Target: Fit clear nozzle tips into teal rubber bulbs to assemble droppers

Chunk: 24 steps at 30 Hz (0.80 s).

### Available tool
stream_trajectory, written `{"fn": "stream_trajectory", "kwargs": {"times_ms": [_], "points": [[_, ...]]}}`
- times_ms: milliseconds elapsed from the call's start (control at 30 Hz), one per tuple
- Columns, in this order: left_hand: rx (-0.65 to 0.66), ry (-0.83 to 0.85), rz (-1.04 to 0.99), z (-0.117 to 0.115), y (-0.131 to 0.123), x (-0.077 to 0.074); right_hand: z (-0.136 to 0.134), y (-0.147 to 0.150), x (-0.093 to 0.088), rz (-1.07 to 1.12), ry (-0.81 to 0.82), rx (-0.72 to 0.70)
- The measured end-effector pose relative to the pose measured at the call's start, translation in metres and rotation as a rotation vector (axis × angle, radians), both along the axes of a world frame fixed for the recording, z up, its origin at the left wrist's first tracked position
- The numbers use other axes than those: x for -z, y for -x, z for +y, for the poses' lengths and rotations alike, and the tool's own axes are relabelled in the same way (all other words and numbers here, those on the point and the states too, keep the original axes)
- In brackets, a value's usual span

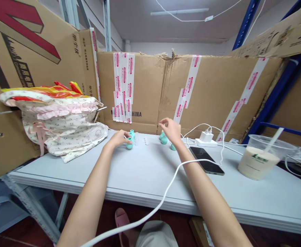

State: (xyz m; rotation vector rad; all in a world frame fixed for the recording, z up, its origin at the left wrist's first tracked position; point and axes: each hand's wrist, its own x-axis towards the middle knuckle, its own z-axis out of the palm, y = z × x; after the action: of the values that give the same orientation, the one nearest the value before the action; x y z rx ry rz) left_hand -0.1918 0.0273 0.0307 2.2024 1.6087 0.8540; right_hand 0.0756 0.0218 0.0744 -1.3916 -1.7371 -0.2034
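Small teal round pots with narrow open necks stand in two groups on the grey table (145,171). My left hand (119,138) is at the left group, its thumb and fingers closed about the nearest teal pot (129,144). More pots sit just behind that one. My right hand (172,130) hangs over the right group, fingers bent and tips close together above a teal pot (164,140). What those fingertips hold, if anything, I cannot make out. Another teal pot (173,147) is partly hidden by my right wrist. A small white strip (146,141) lies between the groups.
A floral cloth bag (65,127) stands at the left. On the right are a phone (207,161), a white power adapter (206,137) with cables and a drink cup (258,161) with a straw. One white cable (165,192) crosses over my right forearm. Cardboard (145,85) walls the back.
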Motion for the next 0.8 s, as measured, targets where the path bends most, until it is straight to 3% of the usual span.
{"fn": "stream_trajectory", "kwargs": {"times_ms": [167,300,567,700,733,800], "points": [[0.016,-0.022,0.0,-0.001,-0.001,0.0,-0.011,-0.061,-0.002,0.073,-0.073,0.197],[0.023,-0.009,0.003,0.001,0.0,0.004,-0.009,-0.08,0.007,0.107,-0.028,0.258],[0.001,-0.053,0.064,-0.003,0.001,0.001,-0.005,-0.077,0.024,-0.038,0.336,0.128],[-0.073,-0.246,0.009,-0.011,-0.013,-0.008,-0.01,-0.073,0.02,-0.02,0.312,0.138],[-0.049,-0.295,-0.041,-0.013,-0.02,-0.011,-0.011,-0.07,0.018,0.011,0.292,0.074],[0.096,-0.337,-0.161,-0.02,-0.04,-0.016,-0.015,-0.064,0.011,0.108,0.268,-0.186]]}}
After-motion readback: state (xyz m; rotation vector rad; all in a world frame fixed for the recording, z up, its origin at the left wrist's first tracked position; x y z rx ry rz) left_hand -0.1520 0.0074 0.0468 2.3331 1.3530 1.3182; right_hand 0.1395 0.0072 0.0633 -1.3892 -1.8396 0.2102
